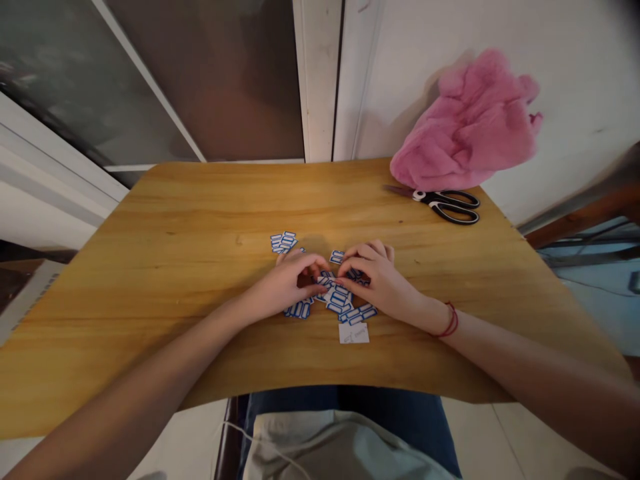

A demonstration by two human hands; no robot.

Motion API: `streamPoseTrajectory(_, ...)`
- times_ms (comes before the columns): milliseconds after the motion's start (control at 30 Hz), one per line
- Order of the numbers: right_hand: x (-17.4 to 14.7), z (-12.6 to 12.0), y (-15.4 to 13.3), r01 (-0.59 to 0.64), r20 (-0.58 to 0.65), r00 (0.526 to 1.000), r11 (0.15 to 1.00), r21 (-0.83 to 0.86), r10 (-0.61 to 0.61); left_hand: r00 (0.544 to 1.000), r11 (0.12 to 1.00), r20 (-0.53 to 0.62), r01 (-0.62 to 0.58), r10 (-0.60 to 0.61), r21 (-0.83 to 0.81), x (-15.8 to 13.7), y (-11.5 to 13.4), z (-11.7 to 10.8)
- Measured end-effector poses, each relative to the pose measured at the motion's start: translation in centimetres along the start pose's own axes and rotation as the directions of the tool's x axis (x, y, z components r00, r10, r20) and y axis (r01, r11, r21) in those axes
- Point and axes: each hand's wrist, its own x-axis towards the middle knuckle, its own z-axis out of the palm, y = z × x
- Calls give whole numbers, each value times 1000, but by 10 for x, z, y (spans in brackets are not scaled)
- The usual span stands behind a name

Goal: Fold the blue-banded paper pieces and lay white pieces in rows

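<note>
Pale fabric point(305, 443) is covering part of the seated person's lap, closest to the lens, with a thin cord point(270, 441) trailing over it and dark blue trousers point(433, 427) showing beside it. Beyond, both hands are working over a pile point(340, 300) of small white labels with blue borders, which is lying on a wooden table point(165, 287). The left hand point(290, 280) is reaching in from the left of the pile, its fingers bending and its thumb hanging a little apart from the forefinger; whether it is gripping a label, one cannot tell. The right hand point(375, 273) is arching over the right side of the pile, thumb and forefinger coming close together at the labels; whether a label is sitting between them is also unclear. A red bracelet point(453, 319) is circling the right wrist.

More labels point(283, 242) are lying to the left of the pile and farther from the person, overlapping one another. A white note point(354, 333) bearing handwriting too small to read is resting just beside the pile, on the side toward the lap. Well beyond the pile and to its right, black-and-white-handled scissors point(450, 203) are lying flat, blades pointing left. Farther still from the pile, a bunched pink cloth point(465, 127) is sitting near the scissors, in front of a white wall point(585, 87).
</note>
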Motion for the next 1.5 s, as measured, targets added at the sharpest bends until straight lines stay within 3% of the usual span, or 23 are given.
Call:
streamPoseTrajectory(167,0,-2,-2,-3,-18,1000,1000,29,4,999,1000,-33,-1,1,7,2,-2,-7)
streamPoseTrajectory(300,1,-2,-2,-31,-12,999,999,36,31,995,992,-64,67,-74,-110,0,-3,-12)
streamPoseTrajectory(467,0,-3,-2,-47,-21,999,998,42,48,960,965,-219,125,-176,-231,1,-12,-23)
streamPoseTrajectory(533,-1,-3,-1,-33,-19,999,999,42,34,925,984,-344,122,-160,-129,1,-17,-28)
streamPoseTrajectory(633,-1,-4,-1,-18,-15,1000,999,41,19,874,961,-486,131,3,243,-1,-22,-33)
streamPoseTrajectory(700,-1,-5,-1,-8,-6,1000,999,41,9,901,884,-418,99,115,457,-3,-23,-32)
streamPoseTrajectory(800,-2,-6,-2,15,12,1000,999,39,-15,955,818,-246,9,163,575,-5,-22,-28)
streamPoseTrajectory(933,-3,-8,-3,69,44,997,997,38,-70,973,874,-192,-16,125,486,-6,-17,-30)
streamPoseTrajectory(1033,-4,-8,-3,111,85,990,994,24,-112,996,948,-27,-77,89,310,-9,-11,-36)
streamPoseTrajectory(1100,-5,-7,-3,124,96,987,992,18,-125,988,969,149,-78,44,234,-13,-7,-40)
streamPoseTrajectory(1167,-5,-7,-3,127,98,987,992,19,-128,967,976,254,-52,-3,212,-17,-4,-41)
streamPoseTrajectory(1500,-4,-8,-4,119,87,989,993,26,-121,908,995,418,-65,25,82,-18,-8,-41)
